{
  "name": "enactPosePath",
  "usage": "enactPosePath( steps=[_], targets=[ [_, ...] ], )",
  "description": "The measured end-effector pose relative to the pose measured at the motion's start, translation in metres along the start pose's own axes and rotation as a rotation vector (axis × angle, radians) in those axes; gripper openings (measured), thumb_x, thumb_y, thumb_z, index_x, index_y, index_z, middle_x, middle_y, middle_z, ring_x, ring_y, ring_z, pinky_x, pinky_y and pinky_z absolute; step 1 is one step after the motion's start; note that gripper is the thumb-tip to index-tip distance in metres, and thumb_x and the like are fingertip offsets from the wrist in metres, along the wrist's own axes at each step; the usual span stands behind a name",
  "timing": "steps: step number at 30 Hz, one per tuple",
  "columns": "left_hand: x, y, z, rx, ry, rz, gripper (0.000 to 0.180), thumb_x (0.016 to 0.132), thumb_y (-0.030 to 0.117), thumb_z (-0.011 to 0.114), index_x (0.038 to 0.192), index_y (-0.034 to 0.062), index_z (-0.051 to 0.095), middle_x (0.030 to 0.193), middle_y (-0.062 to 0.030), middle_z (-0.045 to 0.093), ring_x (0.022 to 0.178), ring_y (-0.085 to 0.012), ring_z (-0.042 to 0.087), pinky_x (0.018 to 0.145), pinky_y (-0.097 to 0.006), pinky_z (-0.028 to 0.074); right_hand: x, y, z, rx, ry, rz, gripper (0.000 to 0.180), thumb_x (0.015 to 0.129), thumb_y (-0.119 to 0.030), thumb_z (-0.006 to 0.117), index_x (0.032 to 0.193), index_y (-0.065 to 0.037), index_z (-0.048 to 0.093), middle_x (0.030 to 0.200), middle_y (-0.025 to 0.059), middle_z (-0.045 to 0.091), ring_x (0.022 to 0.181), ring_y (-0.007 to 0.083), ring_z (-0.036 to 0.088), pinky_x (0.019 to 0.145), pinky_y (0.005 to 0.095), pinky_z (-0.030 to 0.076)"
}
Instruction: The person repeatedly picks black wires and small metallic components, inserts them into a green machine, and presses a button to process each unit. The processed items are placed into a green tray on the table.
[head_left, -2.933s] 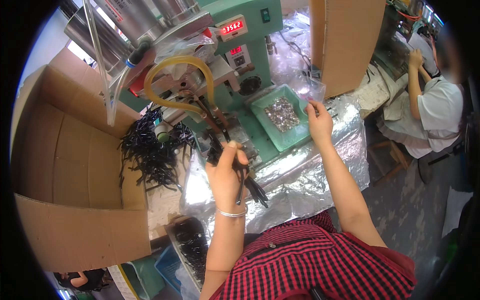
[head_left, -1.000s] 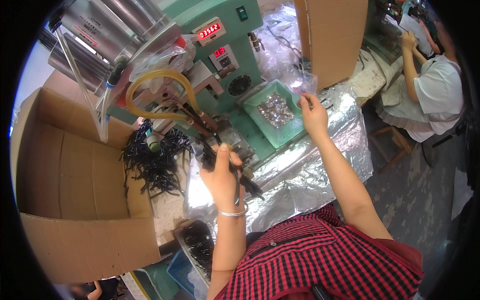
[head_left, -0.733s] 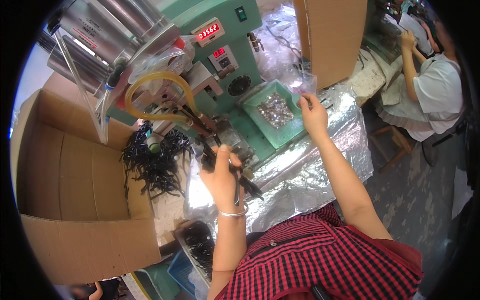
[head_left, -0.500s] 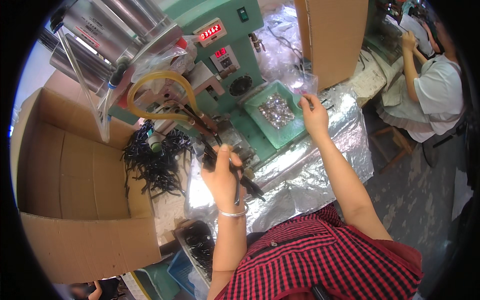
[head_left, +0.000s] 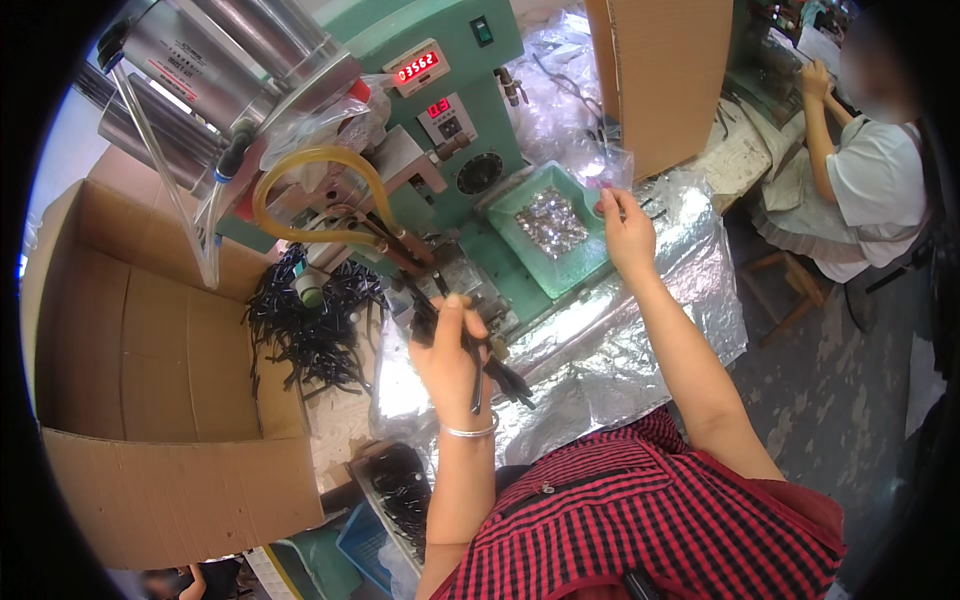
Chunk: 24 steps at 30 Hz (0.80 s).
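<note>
My left hand is wrapped round a bunch of black strips, whose ends stick out on both sides of the fingers. It is just in front of the two copper-coloured electrode tips of a green bench machine; one strip points up toward them. My right hand is closed in a pinch beside the right rim of a green tray. What its fingertips hold, if anything, is hidden. Small shiny metal pieces lie heaped in the tray.
A pile of black strips lies left of the machine, beside a big open cardboard box. Silver foil covers the bench front. A yellow hose loops above. At right, another person works near a wooden stool.
My left hand has shifted slightly right and toward me with the black strips, a little away from the electrode tips. My right hand has barely moved.
</note>
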<state>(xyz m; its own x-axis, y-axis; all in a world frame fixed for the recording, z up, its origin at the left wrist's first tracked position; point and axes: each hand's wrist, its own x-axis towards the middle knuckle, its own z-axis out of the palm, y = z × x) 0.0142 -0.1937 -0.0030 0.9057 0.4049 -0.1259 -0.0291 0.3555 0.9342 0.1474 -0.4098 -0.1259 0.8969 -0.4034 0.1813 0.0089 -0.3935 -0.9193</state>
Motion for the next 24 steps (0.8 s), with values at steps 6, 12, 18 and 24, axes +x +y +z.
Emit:
enactPosePath(
  steps=[6,12,18,24],
  targets=[
    [-0.013,0.005,-0.004,0.055,-0.007,0.013,0.016,0.092,0.017,0.060,0.092,0.0013,0.059,0.061,-0.0013,0.054,0.044,-0.0068,0.043,0.039,-0.019,0.029,-0.004,-0.007,0.000,-0.032,0.112,-0.108,0.033,0.095,-0.035,0.053,0.113,-0.009,0.063,0.095,0.0061,0.070,0.089,0.0240,0.065,0.085,0.0366,0.047],
    [-0.026,0.012,-0.007,0.113,0.041,-0.021,0.016,0.088,0.016,0.068,0.093,0.0023,0.063,0.072,0.0005,0.057,0.049,-0.0037,0.043,0.040,-0.017,0.029,-0.093,-0.090,-0.033,0.282,-0.278,-0.220,0.026,0.091,-0.018,0.061,0.115,-0.007,0.061,0.097,0.0050,0.067,0.078,0.0141,0.062,0.072,0.0283,0.050],
    [-0.025,0.001,-0.018,0.177,0.016,-0.077,0.017,0.085,0.016,0.072,0.093,0.0037,0.063,0.078,0.0006,0.061,0.053,-0.0029,0.048,0.041,-0.017,0.032,-0.136,-0.149,-0.030,0.223,-0.879,-0.107,0.030,0.087,-0.018,0.065,0.114,-0.006,0.061,0.084,0.0029,0.066,0.064,0.0125,0.060,0.058,0.0278,0.048],
    [0.012,0.039,-0.047,0.333,0.330,0.435,0.019,0.084,0.023,0.072,0.094,0.0096,0.062,0.076,0.0048,0.054,0.057,-0.0009,0.045,0.041,-0.015,0.030,-0.128,-0.139,-0.022,0.512,-0.875,0.199,0.021,0.097,-0.018,0.054,0.104,0.001,0.059,0.063,0.0030,0.061,0.045,0.0066,0.051,0.044,0.0224,0.039]
  ],
)
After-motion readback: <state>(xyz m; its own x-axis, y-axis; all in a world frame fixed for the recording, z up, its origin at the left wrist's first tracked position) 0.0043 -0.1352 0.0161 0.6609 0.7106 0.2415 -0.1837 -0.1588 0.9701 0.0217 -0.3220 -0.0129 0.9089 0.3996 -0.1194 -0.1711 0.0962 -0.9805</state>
